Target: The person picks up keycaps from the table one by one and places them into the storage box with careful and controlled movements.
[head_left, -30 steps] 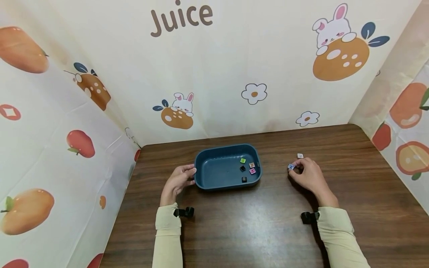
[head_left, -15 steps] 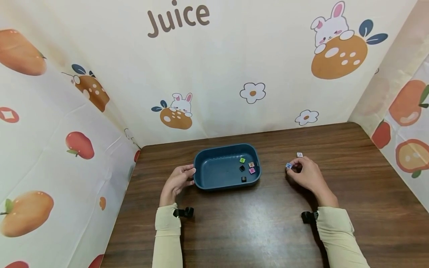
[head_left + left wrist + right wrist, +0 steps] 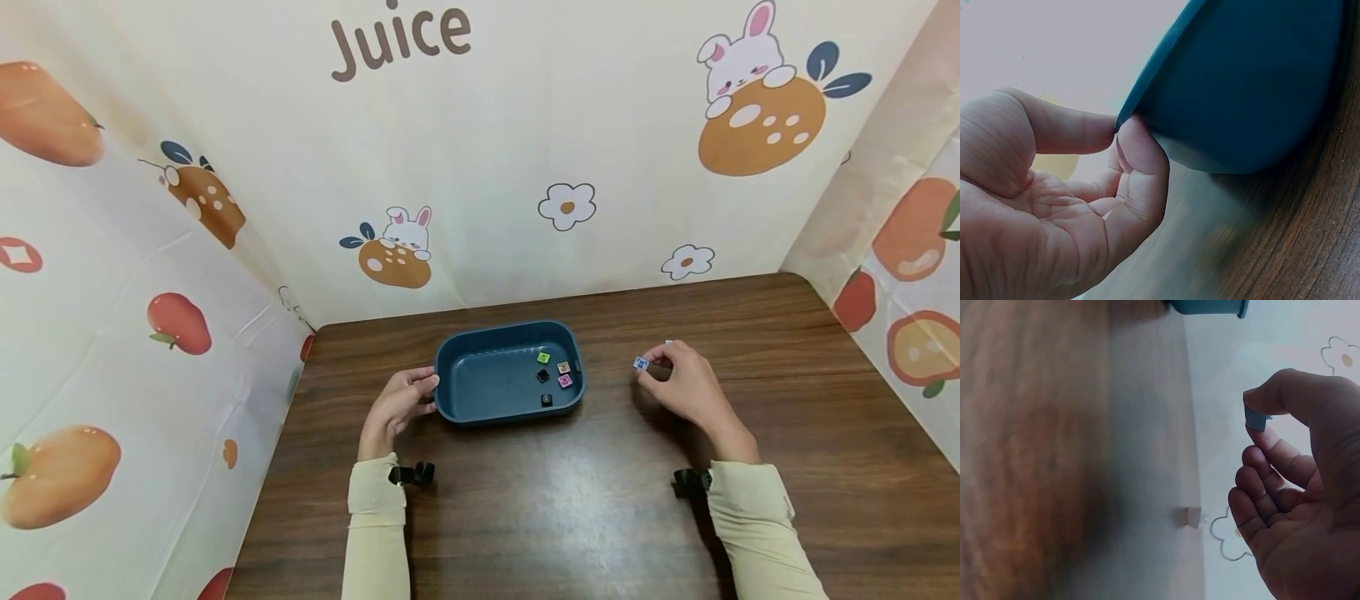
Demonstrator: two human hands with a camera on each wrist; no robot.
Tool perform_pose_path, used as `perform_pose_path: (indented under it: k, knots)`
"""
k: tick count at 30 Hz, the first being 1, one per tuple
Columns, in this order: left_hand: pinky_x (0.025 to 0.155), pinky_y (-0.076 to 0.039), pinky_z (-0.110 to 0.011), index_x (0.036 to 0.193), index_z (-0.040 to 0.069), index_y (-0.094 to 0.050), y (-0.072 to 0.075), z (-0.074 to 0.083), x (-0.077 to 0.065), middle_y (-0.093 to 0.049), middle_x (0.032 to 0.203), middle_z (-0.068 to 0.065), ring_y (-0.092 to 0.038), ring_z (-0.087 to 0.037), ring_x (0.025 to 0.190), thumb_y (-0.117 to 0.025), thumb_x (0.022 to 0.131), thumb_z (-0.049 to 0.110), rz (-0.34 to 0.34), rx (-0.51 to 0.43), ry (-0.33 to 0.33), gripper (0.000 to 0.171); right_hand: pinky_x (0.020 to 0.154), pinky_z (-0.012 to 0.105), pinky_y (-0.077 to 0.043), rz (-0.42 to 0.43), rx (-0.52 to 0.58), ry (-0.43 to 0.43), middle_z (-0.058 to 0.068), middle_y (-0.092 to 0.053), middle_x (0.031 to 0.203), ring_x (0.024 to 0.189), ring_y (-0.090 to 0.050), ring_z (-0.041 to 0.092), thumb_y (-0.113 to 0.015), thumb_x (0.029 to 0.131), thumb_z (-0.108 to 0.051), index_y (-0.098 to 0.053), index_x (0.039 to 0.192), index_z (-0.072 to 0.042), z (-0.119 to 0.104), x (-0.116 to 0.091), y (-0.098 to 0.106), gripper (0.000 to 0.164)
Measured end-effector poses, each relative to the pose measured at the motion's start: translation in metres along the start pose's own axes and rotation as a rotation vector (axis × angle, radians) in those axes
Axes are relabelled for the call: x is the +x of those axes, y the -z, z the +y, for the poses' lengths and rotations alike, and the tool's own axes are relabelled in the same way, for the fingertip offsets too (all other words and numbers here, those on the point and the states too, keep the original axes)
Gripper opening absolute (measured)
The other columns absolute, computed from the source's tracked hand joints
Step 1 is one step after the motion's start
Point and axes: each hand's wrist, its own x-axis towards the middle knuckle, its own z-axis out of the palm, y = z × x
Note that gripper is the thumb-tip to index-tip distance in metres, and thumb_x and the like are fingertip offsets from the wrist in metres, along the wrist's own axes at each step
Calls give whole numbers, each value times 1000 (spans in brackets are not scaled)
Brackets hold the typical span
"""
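My left hand (image 3: 396, 408) pinches the left rim of a dark blue plastic tray (image 3: 483, 383) between thumb and fingers. The left wrist view shows that grip right at the rim (image 3: 1160, 59). Between the thumb and index finger of my right hand (image 3: 692, 387) is a small square blue block (image 3: 641, 363) with a pale pattern on top. A tiny stud sticks out of the block (image 3: 1256, 419) in the right wrist view, where it is raised off the table. Just behind the right hand lies a small white block (image 3: 1193, 517), mostly hidden from the head camera.
Several small square blocks lie toward the tray's right end: a green block (image 3: 543, 357), an orange block (image 3: 563, 367), a pink block (image 3: 565, 381) and a black block (image 3: 543, 376) among them. A fruit-printed curtain (image 3: 480, 150) borders the wooden table (image 3: 510, 517) behind and at both sides.
My right hand has lifted the blue block and shifted it slightly left and away from me, now covering most of the white block. The left hand and tray stay put.
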Motion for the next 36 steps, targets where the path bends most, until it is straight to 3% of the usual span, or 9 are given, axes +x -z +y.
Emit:
perform_pose_path:
  k: [17,23,28,36]
  knots:
    - [70,-57,-20,153,-6,-46,-1,5,2,-65,109,-8,-63,-12,92,-53,111,14,-9,-2,-5,47,91,51,-52,-29,44,57,19,-66,109,104,-64,40,-76,91,-10,-74,101,-4,-31,10,3,12]
    - [69,-56,-19,153,-4,-49,-4,1,3,-66,105,-6,-63,-11,89,-54,110,13,0,-9,-4,46,90,48,-50,-22,50,96,20,-68,107,101,-64,38,-76,90,-10,-74,99,-5,-35,10,0,11]
    - [72,-57,-21,151,-5,-51,-8,5,5,-69,109,-7,-65,-10,90,-54,111,14,-31,-12,-31,44,89,47,-47,-12,39,94,21,-69,106,100,-64,37,-78,89,-9,-74,98,-5,-37,9,3,10]
    - [69,-57,-19,149,-6,-52,1,2,0,-69,104,-5,-63,-9,86,-53,111,13,-14,-16,-28,42,95,56,-54,-96,84,94,20,-67,111,106,-64,38,-79,92,-13,-74,103,-5,-51,14,-7,14]
